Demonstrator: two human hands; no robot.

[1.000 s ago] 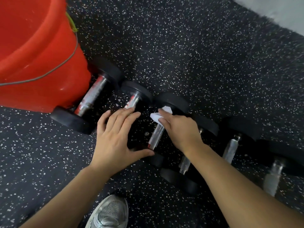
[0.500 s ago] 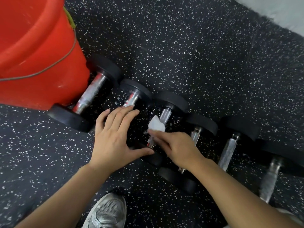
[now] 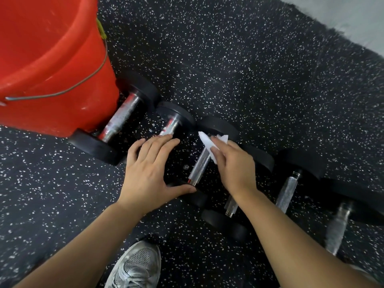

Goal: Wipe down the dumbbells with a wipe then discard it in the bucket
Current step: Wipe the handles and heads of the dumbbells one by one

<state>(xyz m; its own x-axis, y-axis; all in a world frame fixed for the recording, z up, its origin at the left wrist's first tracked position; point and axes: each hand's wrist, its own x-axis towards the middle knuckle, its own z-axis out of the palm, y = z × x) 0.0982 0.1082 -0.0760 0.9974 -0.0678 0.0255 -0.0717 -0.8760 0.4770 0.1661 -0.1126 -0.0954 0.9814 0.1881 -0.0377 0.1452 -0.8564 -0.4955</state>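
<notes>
Several black dumbbells with chrome handles lie side by side on the speckled rubber floor. My right hand [image 3: 232, 165] pinches a white wipe [image 3: 207, 143] against the far end of the third dumbbell's handle [image 3: 198, 170], close to its far head. My left hand [image 3: 150, 173] lies flat with spread fingers over the second dumbbell [image 3: 172, 123], its thumb touching the third dumbbell's near head. The red bucket [image 3: 62, 86] with a wire handle stands at the upper left, touching the first dumbbell [image 3: 120, 119].
More dumbbells [image 3: 287, 192] continue to the right. My grey sneaker [image 3: 137, 267] is at the bottom centre. The black mat's far edge meets a pale floor [image 3: 342, 11] at the top right.
My right hand slid the wipe down toward the middle of the third handle, then back up to its far end. The left hand stayed in place.
</notes>
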